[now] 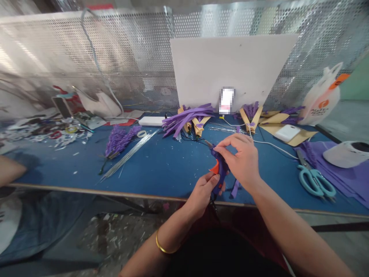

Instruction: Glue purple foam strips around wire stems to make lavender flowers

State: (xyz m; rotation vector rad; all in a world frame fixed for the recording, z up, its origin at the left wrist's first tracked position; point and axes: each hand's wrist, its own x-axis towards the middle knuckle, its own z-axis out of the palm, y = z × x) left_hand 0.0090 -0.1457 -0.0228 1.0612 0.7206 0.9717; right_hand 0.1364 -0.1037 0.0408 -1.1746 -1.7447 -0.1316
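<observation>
Over the near part of the table, my left hand (pixel 203 192) is wrapped round the handle of a blue glue gun (pixel 221 171). The gun has an orange trigger (pixel 215 167), and its metal nozzle points up and away to the left. My right hand (pixel 240 156) is closed in a pinch at the gun's front end, just behind the nozzle. What lies between those fingertips is too small to make out. A narrow purple strip (pixel 235 189) shows just right of the gun, near the table edge.
Purple strips (pixel 190 120) and paper-wrapped lavender bunches (pixel 250 117) lie at the back. To the left are a lavender bunch (pixel 119 141), thin wires (pixel 132 154) and scraps. Scissors (pixel 314 179), a white roll (pixel 344 154) and a plastic bag (pixel 319 102) are right. Another person's arm (pixel 11 170) shows far left.
</observation>
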